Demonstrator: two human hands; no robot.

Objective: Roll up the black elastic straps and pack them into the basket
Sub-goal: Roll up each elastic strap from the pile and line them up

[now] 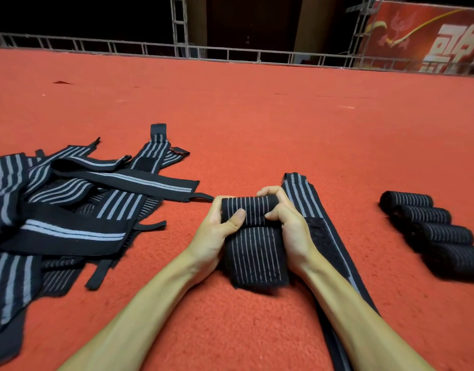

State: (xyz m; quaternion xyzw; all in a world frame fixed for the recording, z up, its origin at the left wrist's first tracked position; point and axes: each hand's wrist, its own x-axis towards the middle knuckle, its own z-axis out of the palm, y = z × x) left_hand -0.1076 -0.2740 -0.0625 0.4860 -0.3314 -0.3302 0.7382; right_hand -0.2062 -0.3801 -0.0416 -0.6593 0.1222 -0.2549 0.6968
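Both hands, left hand (217, 226) and right hand (286, 218), grip a half-rolled black strap (253, 231) (thin grey stripes) between them, thumbs pressing.

Bright, even light falls from overhead on the red carpet (257, 116), which glows warm and saturated with no glare. Soft, short shadows sit under the forearms and the strap pile (56, 210) at the left. The top of the frame drops into near blackness. Wide-angle bending curves the metal railing (150, 48), and the lower corners look slightly smeared.
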